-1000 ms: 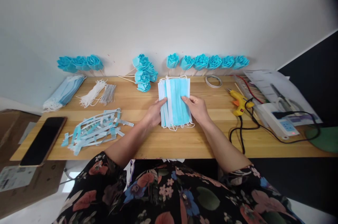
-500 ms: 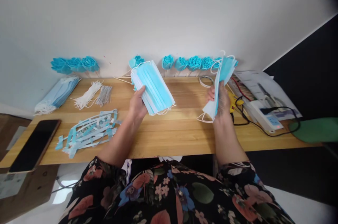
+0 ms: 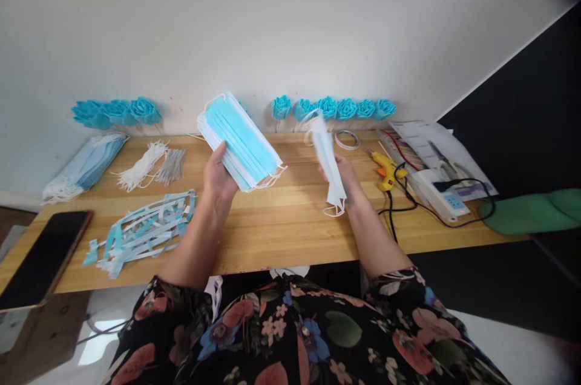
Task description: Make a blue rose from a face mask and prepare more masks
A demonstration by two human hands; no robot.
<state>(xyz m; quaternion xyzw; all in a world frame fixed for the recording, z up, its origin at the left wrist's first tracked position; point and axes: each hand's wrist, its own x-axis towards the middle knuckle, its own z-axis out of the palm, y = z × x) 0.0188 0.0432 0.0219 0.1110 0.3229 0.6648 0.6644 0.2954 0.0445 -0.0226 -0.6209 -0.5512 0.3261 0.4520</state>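
Head camera, looking down at a wooden tabletop (image 3: 281,233) against a white wall. The left hand (image 3: 218,178) is raised above the tabletop left of centre. Its grip is closed on the lower edge of a stack of blue masks (image 3: 238,141), thumb on the near face, and the stack tilts up to the left. The right hand (image 3: 350,178) is just right of centre, its grip pinching a thin bunch of masks (image 3: 329,158) seen edge-on, white side showing, ear loops dangling just above the wood.

A yellow glue gun (image 3: 385,164) lies just right of that hand. Cut blue strips (image 3: 140,230) and a phone (image 3: 43,258) lie at the left. Blue fabric roses (image 3: 333,108) line the wall.
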